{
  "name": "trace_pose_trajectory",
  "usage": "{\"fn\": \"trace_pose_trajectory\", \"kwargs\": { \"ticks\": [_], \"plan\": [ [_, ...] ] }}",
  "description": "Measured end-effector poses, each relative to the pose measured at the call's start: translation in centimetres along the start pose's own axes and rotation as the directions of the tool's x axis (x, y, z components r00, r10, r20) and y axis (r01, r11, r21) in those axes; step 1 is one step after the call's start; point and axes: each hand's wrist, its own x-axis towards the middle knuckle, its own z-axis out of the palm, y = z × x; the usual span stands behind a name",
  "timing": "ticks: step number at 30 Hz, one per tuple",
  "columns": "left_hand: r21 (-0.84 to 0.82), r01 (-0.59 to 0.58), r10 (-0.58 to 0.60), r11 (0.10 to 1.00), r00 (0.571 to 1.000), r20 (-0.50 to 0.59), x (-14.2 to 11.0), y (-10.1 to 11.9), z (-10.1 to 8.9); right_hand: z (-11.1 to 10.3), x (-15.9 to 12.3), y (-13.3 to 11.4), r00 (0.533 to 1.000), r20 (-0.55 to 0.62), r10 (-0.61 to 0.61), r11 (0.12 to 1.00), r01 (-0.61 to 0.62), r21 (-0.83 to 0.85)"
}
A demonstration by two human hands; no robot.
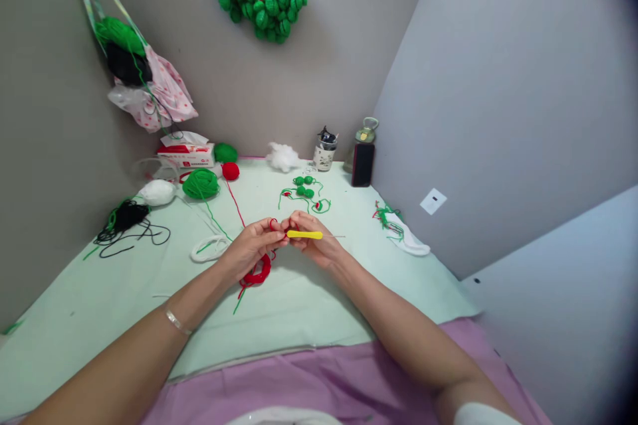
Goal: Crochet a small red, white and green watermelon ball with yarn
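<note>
My left hand (253,247) is closed, its thumb and fingertips pinching red yarn, with a loop of the strand around a finger. Just below it lies a red ring of yarn (258,271), its loose red and green ends trailing on the table. My right hand (316,244) is closed too, its fingertips meeting those of the left. A crochet hook with a yellow handle (305,235) lies across my right hand, its thin metal shaft pointing right. Fingers partly hide the red work between the hands. One red strand runs back to a red yarn ball (230,171).
Small green crocheted pieces (304,191) lie ahead. Green yarn (201,184), white yarn (158,192) and black yarn (128,218) sit left, near a tissue box (185,154). Stuffing (282,157), a cup (325,153) and a phone (363,165) stand along the back. Walls enclose the table (329,319).
</note>
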Motion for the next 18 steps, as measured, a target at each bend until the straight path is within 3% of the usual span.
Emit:
{"fn": "trace_pose_trajectory", "kwargs": {
  "ticks": [6,13,18],
  "plan": [
    [0.139,-0.022,0.020,0.990,1.000,0.011,0.0,-0.5,-0.2,0.0,0.0,0.0,0.995,0.069,0.068,0.997,-0.070,0.030],
    [0.410,0.083,-0.105,0.908,0.994,0.032,0.3,-1.8,-1.6,-0.1,-0.5,0.3,0.984,0.081,0.161,0.985,-0.154,-0.082],
    [0.429,0.082,-0.120,0.900,0.991,0.063,0.0,-2.0,-2.1,-0.7,-0.8,0.6,0.976,0.079,0.202,0.974,-0.191,-0.123]
  ]
}}
